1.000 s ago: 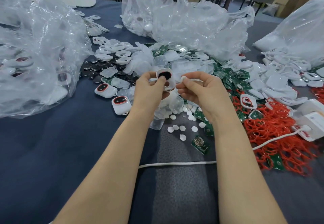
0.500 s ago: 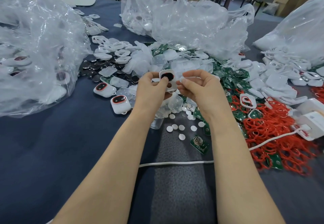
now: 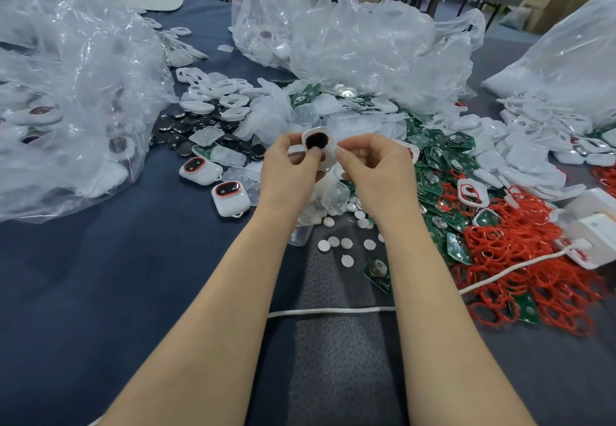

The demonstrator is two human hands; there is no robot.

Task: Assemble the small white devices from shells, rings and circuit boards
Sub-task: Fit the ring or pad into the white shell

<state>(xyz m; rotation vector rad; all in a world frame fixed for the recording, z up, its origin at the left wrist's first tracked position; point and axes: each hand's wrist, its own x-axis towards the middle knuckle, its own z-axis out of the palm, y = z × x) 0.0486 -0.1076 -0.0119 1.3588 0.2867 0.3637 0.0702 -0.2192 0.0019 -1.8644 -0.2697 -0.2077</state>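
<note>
My left hand (image 3: pixel 289 172) grips a small white shell (image 3: pixel 319 145) with a black centre and a red ring, held up above the table's middle. My right hand (image 3: pixel 376 172) pinches the shell's right edge with thumb and forefinger. Two finished white devices (image 3: pixel 230 198) lie to the left on the blue cloth. Green circuit boards (image 3: pixel 443 158) spread to the right, beside a heap of red rings (image 3: pixel 520 259). Loose white shells (image 3: pixel 520 155) lie farther right.
Big clear plastic bags stand at left (image 3: pixel 66 102), centre back (image 3: pixel 350 35) and right (image 3: pixel 573 58). Small white discs (image 3: pixel 345 242) and one green board (image 3: pixel 378 270) lie under my wrists. A white cord (image 3: pixel 333 310) crosses the near cloth. White boxes (image 3: pixel 596 225) sit at the right edge.
Both hands have drawn closer together on the shell. My right fingertips now pinch its right edge, and the shell sits a little more upright.
</note>
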